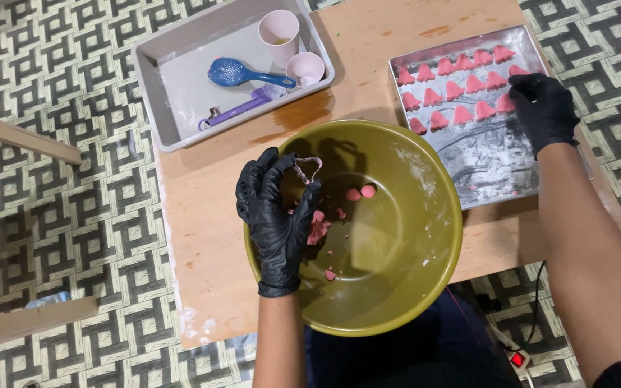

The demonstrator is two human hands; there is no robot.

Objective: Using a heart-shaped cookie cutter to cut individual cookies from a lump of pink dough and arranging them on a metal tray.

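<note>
The left hand, black-gloved, pinches a small metal cutter over the olive bowl, which holds scraps of pink dough. The right hand, fingers curled, touches 1 pink dough shape among the rows on the floured metal tray. On the bench, a grey tub holds 2 pink cups and a blue spoon.

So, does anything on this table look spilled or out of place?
Yes. A brown wet-looking stain spreads on the wooden table beside the grey tray. White flour dusts the table's near-left edge. The pink shapes sit in tidy rows.
</note>
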